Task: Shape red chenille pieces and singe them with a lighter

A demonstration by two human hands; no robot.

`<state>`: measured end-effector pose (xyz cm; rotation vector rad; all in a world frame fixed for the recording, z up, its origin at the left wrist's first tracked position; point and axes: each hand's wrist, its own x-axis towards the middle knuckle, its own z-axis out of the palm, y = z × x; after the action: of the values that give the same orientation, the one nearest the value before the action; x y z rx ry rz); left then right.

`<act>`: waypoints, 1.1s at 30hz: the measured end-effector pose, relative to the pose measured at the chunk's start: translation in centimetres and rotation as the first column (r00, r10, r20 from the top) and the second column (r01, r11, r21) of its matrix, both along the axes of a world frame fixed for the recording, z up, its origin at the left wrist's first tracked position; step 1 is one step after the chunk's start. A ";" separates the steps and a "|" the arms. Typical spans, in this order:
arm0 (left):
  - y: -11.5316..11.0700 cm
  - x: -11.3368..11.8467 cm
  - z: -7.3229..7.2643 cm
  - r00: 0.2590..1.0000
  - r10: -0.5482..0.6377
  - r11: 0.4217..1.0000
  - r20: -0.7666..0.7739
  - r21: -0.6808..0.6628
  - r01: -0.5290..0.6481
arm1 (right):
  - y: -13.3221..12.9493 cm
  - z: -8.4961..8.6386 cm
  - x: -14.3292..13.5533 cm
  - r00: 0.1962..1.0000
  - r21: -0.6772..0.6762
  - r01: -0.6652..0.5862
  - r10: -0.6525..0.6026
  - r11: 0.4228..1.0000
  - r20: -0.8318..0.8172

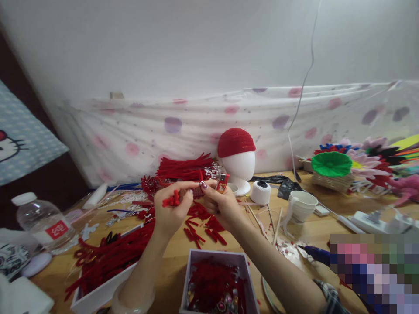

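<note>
My left hand (pixel 173 213) grips a bunch of red pipe cleaners (pixel 170 199). My right hand (pixel 218 201) holds a red lighter (pixel 222 183) and pinches a small red piece (pixel 200 175), beyond the near box (pixel 218 254). I think I'm shaping it; next needs steady fingers.

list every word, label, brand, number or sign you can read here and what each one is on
"纯", as best it reads: white on the red label of the clear bottle; slightly blurred.
Too small to read: the pale marks on the red lighter in the right hand.
Too blurred: the black-and-white print at lower left, possibly not lettering.
No numbers are legible.
</note>
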<state>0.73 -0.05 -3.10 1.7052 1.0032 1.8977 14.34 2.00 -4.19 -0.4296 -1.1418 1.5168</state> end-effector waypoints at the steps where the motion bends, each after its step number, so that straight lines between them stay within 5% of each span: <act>1: 0.1 0.1 0.0 0.994 -0.035 0.999 0.105 -0.036 0.039 | 0.1 -0.2 -0.1 1.000 0.013 0.011 -0.011 1.000 0.011; 4: 0.6 0.2 -0.1 0.941 -0.160 0.972 0.298 -0.120 0.203 | 0.4 -0.8 -0.4 0.996 0.057 0.058 -0.062 0.997 0.059; 7: 0.9 0.1 0.0 0.927 -0.209 0.937 0.311 -0.208 0.281 | 0.4 -0.9 -0.3 0.986 0.111 0.095 -0.108 0.989 0.125; 10: 0.8 0.2 0.3 0.933 -0.177 0.940 0.313 -0.228 0.255 | 0.5 -0.7 0.0 0.988 0.080 0.027 -0.039 0.996 0.152; 16: 0.4 0.5 1.1 0.901 -0.115 0.944 0.419 -0.235 0.230 | 1.6 -1.3 -0.1 0.934 -0.225 -0.248 0.295 0.942 0.204; 23: 0.3 0.3 1.3 0.887 -0.089 0.948 0.453 -0.235 0.215 | 1.4 -1.7 -1.2 0.907 -0.394 -0.231 0.344 0.890 0.245; 33: 0.3 0.2 1.2 0.881 -0.089 0.950 0.464 -0.227 0.216 | 0.8 -0.8 -1.0 0.893 -0.408 -0.240 0.365 0.881 0.263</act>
<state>0.90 0.23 -1.90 1.0832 0.8642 1.8289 13.32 2.84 -4.96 -0.8164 -1.2280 2.0071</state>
